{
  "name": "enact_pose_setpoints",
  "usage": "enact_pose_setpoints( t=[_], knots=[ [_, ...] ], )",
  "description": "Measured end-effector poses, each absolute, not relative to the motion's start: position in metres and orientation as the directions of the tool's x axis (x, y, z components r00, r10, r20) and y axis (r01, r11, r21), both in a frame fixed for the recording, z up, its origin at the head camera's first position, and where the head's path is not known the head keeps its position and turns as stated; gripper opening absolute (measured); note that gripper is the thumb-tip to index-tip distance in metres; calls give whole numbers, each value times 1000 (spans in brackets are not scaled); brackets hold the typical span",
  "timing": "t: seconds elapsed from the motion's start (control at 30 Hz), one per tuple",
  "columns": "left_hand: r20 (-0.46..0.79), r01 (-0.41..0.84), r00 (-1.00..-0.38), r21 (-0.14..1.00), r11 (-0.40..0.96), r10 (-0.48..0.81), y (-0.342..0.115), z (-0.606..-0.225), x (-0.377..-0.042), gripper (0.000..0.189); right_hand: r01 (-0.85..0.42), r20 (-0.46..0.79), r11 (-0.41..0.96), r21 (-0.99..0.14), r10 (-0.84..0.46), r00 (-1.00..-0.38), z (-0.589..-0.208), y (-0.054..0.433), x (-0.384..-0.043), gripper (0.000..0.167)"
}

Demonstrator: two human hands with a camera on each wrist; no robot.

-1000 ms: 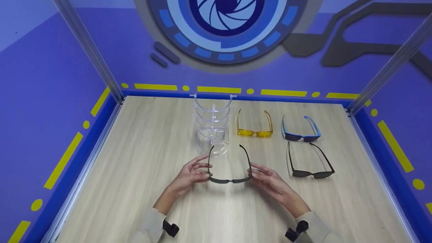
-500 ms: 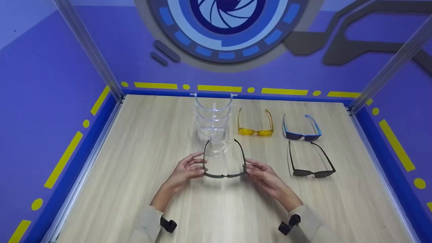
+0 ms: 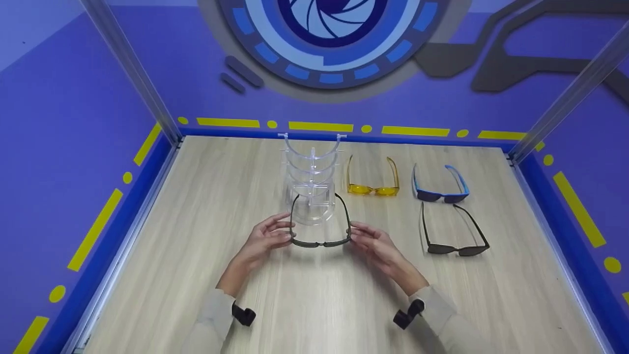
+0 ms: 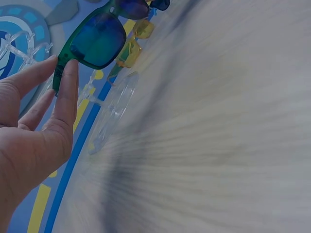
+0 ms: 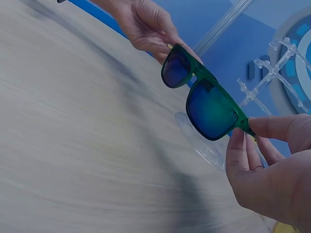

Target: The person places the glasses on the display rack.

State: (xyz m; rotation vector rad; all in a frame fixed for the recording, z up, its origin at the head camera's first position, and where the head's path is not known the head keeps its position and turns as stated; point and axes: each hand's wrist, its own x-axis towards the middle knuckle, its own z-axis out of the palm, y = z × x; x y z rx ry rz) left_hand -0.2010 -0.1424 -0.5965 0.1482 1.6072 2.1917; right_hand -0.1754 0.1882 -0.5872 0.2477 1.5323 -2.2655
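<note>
A pair of dark green sunglasses (image 3: 305, 243) with blue-green mirrored lenses (image 5: 212, 109) is held above the table between both hands, temples unfolded and pointing away from me. My left hand (image 3: 263, 241) pinches the frame near its left hinge. At the opposite hinge, the thumb and fingers of my right hand (image 3: 381, 247) pinch the other temple. Just beyond stands a clear plastic eyewear stand (image 3: 312, 172) with several curved tiers, none carrying glasses. In the head view the temple tips overlap the stand's lowest part.
Right of the stand lie yellow glasses (image 3: 372, 190), blue-framed sunglasses (image 3: 442, 196) and black sunglasses (image 3: 458, 250), all unfolded on the wooden table (image 3: 196, 196). Blue printed panels (image 3: 236, 108) wall in the back and both sides, with metal posts (image 3: 142, 83) at the corners.
Both hands have carried the green sunglasses forward and slightly left, toward the clear stand, so the temples now overlap its base in the head view. The other glasses stay put.
</note>
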Motion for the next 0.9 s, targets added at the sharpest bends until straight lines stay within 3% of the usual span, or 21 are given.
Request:
enact_pose_setpoints(
  t=[0.47, 0.9],
  knots=[
    [-162, -254, -922, 938, -235, 351, -152, -592, -220, 69, 411, -379, -298, -861, -162, -911, -575, 171, -197, 50],
    [-184, -255, -944, 934, -250, 274, -154, -593, -237, 59, 340, -308, -361, -868, -145, -940, -574, 159, -212, 48]
  ],
)
